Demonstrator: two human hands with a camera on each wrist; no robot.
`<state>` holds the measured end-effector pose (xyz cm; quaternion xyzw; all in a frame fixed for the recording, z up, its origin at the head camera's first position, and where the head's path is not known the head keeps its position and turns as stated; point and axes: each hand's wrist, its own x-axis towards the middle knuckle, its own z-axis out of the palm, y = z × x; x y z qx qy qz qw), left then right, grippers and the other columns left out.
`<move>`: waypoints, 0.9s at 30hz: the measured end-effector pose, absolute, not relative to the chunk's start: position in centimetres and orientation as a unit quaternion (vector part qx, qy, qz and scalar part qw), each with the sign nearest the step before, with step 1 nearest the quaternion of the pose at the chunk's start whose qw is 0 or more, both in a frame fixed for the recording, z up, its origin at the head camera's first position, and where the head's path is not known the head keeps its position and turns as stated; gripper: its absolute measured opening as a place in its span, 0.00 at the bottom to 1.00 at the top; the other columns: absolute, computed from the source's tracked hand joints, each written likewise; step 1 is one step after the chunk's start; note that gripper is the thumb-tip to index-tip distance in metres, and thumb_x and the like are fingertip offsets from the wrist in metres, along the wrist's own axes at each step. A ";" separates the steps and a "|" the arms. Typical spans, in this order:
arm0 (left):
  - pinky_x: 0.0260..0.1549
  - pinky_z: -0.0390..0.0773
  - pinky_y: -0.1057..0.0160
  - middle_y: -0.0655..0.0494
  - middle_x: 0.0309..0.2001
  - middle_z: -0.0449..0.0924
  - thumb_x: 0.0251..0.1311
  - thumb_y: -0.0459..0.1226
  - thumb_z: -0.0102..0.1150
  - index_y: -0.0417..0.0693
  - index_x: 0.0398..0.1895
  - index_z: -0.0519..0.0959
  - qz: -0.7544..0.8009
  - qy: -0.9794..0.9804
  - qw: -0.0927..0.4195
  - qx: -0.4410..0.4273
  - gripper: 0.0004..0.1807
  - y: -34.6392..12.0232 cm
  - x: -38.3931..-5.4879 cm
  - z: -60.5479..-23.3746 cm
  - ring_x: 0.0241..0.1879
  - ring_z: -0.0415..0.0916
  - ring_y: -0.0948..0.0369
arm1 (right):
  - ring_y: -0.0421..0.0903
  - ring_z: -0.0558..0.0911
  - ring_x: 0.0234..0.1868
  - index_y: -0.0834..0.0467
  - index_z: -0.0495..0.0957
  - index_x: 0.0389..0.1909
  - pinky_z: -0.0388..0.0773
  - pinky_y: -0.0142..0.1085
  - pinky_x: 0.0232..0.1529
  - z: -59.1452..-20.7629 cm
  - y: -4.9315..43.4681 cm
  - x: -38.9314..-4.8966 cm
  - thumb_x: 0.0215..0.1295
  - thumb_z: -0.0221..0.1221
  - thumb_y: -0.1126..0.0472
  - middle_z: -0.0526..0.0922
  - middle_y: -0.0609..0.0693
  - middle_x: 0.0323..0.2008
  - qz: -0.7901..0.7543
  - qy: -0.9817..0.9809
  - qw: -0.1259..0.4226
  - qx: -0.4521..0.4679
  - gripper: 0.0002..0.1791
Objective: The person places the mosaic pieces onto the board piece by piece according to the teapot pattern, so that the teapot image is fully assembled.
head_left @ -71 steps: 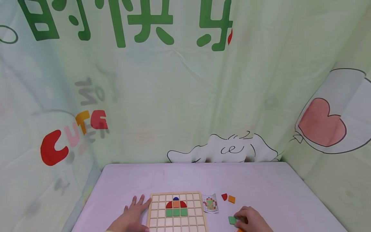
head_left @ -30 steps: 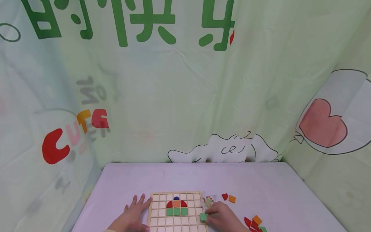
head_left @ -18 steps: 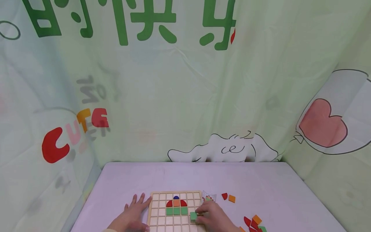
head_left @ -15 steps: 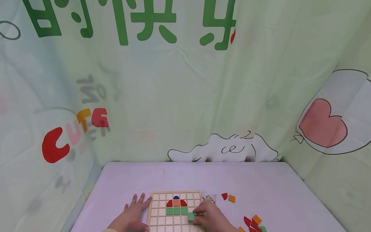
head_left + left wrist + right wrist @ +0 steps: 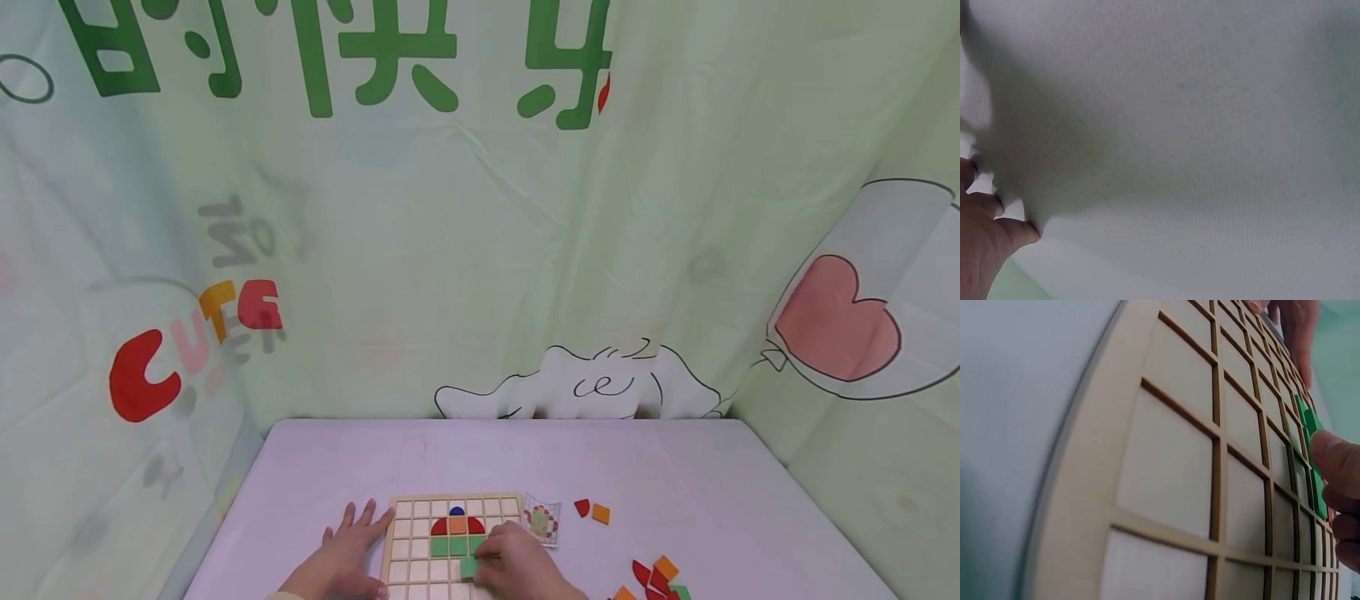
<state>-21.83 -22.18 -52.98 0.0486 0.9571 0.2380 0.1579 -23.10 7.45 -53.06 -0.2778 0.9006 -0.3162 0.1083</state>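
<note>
My right hand (image 5: 519, 560) pinches a green square tile (image 5: 468, 569) over the wooden grid board (image 5: 401, 549), just below a row of green tiles (image 5: 439, 547). Above that row lie an orange square (image 5: 457, 525) between two red quarter-round tiles (image 5: 476, 526) and a blue rounded piece (image 5: 457, 511). In the right wrist view, the thumb and fingers (image 5: 1332, 453) hold the green tile (image 5: 1314, 428) close to the board's cells. My left hand (image 5: 347, 552) rests with fingers spread at the board's left edge; the left wrist view shows its fingertips (image 5: 1025, 231) against the pale tabletop.
A printed pattern card (image 5: 542, 521) lies beside the board's right edge. Farther right are a loose red piece (image 5: 582, 507) and an orange square (image 5: 601, 514). Near the front right is a pile of red pieces (image 5: 641, 572), with orange and green tiles among them.
My right hand has picked up the green tile from the table at the right and carried it left, across the board. My left hand has stayed at the board's left edge.
</note>
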 end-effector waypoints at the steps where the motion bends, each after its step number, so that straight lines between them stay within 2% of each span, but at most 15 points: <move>1: 0.65 0.48 0.17 0.31 0.78 0.55 0.34 0.43 0.85 0.46 0.76 0.66 0.239 0.957 0.158 0.049 0.59 -22.2 -21.8 -52.9 0.77 0.41 0.25 | 0.30 0.74 0.38 0.53 0.90 0.41 0.79 0.32 0.43 -53.1 7.3 -23.2 0.58 0.72 0.55 0.83 0.34 0.35 -0.310 0.903 0.109 -0.276 0.11; 14: 0.66 0.47 0.18 0.31 0.78 0.54 0.33 0.43 0.85 0.47 0.76 0.66 0.242 0.956 0.161 0.044 0.59 -22.2 -21.8 -52.9 0.77 0.40 0.26 | 0.31 0.74 0.38 0.53 0.91 0.39 0.79 0.31 0.43 -53.2 6.0 -22.8 0.57 0.73 0.53 0.84 0.34 0.33 -0.260 0.917 0.081 -0.290 0.11; 27: 0.66 0.46 0.18 0.32 0.79 0.54 0.35 0.41 0.85 0.47 0.76 0.66 0.243 0.955 0.167 0.038 0.58 -21.9 -21.7 -52.4 0.78 0.40 0.26 | 0.32 0.71 0.36 0.54 0.90 0.39 0.77 0.31 0.40 -53.0 5.7 -22.9 0.58 0.73 0.52 0.81 0.35 0.32 -0.260 0.922 0.094 -0.272 0.12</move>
